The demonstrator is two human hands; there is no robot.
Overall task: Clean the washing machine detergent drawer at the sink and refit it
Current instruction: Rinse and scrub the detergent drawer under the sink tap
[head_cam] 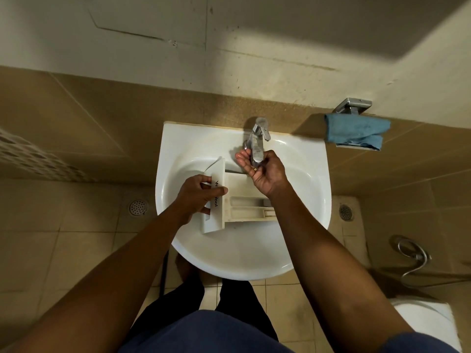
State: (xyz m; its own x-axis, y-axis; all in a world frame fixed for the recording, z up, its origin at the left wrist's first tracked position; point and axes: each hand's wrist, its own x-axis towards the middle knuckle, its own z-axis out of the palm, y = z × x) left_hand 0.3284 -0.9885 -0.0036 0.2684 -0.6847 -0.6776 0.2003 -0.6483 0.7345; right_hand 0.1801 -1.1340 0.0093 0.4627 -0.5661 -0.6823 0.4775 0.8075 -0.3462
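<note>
Gripped at its white front panel by the left hand (201, 197), thumb across the printed lettering: the detergent drawer (244, 207), lying in the sink (316, 189) basin, compartments up, cream plastic dulled by a yellowish film. Further right, under the tap (257, 146) spout, the right hand (265, 174) – loosely cupped, fingers relaxed, holding nothing. Bare basin between the drawer's near edge and the front rim; blue cloth (356, 132) on a wall shelf, well apart.

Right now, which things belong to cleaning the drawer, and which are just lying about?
Job: drawer, gripped by left hand; sink; tap, with right hand at it.
Lying about: blue cloth; floor drains; hose.
</note>
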